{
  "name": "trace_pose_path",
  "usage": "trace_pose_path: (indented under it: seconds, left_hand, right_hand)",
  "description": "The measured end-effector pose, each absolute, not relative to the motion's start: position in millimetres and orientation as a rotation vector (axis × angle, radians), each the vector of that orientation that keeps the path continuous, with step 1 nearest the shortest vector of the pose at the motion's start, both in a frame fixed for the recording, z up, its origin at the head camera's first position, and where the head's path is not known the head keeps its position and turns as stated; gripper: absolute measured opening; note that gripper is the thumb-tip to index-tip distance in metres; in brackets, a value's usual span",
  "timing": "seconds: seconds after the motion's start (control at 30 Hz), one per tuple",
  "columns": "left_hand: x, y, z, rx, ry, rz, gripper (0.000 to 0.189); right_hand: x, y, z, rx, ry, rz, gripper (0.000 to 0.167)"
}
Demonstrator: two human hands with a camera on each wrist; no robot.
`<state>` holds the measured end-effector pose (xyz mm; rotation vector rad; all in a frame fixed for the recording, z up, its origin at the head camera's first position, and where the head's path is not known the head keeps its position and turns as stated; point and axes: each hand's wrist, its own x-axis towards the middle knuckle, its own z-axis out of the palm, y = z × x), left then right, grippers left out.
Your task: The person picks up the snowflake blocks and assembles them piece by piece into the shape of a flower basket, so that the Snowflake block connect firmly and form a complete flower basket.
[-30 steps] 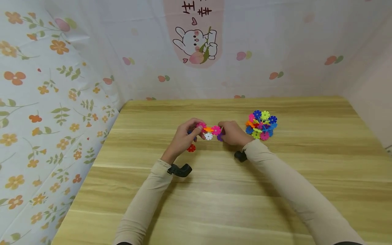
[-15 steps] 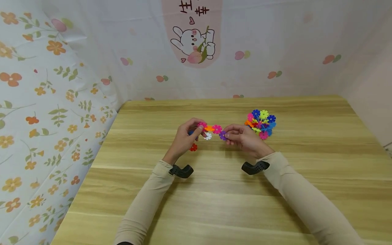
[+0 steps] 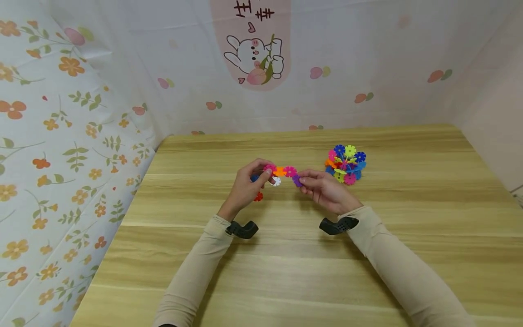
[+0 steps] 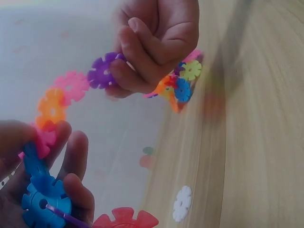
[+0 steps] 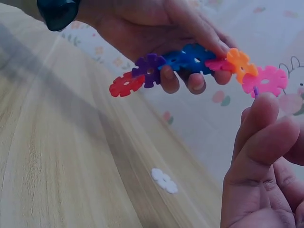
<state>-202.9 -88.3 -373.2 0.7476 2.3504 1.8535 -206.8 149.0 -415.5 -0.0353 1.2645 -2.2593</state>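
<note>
My left hand (image 3: 244,186) grips a chain of interlocking plastic snowflake discs, held raised above the table. The chain runs from a red disc (image 5: 127,85) through a purple one (image 5: 149,70) and blue ones (image 5: 197,58) to a pink piece (image 4: 45,140), an orange disc (image 4: 51,108) and another pink disc (image 4: 72,87). At the far end my right hand (image 3: 328,188) pinches a second purple disc (image 4: 101,73) between thumb and fingers, its edge at the last pink disc. Below the chain, a white disc (image 5: 164,180) lies flat on the table.
A ball-like cluster of multicoloured snowflake discs (image 3: 346,164) rests on the wooden table (image 3: 282,272), right of my right hand. Patterned cloth (image 3: 180,59) hangs behind the table and along its left side.
My right hand has turned and drawn back a little, bringing the purple disc at its fingertips into fuller view. My left hand keeps its grip on the chain, nearly still.
</note>
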Motion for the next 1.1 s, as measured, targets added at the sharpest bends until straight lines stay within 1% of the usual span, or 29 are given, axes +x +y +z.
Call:
trace_pose_path:
  seconds: [0.33,0.47,0.63,0.87,1.1]
  left_hand:
    - [-201.0,-88.9,-368.4,0.787,2.379,1.685,0.026]
    - [-201.5,-85.2,-368.7,0.871,2.394,1.602,0.023]
    - [-201.8,-84.3,-371.2,0.946,2.393,1.609,0.021]
    - [-202.7,-84.3,-371.0,0.925,2.261,1.706,0.023]
    - [-202.0,-83.2,-372.3,0.897,2.252,1.722,0.024]
  right_hand:
    - [-202.4,147.0,-414.1,-0.052,1.268,-2.276,0.014]
    - [-199.1,142.7,-412.9,-0.064,1.317,-2.259,0.015]
    - [-196.9,135.4,-410.6,-0.104,1.34,-2.246,0.016]
    - [-194.2,136.1,-409.9,-0.057,1.349,-2.26,0.017]
    - [-193.3,138.6,-408.8,-0.036,1.323,-2.27,0.019]
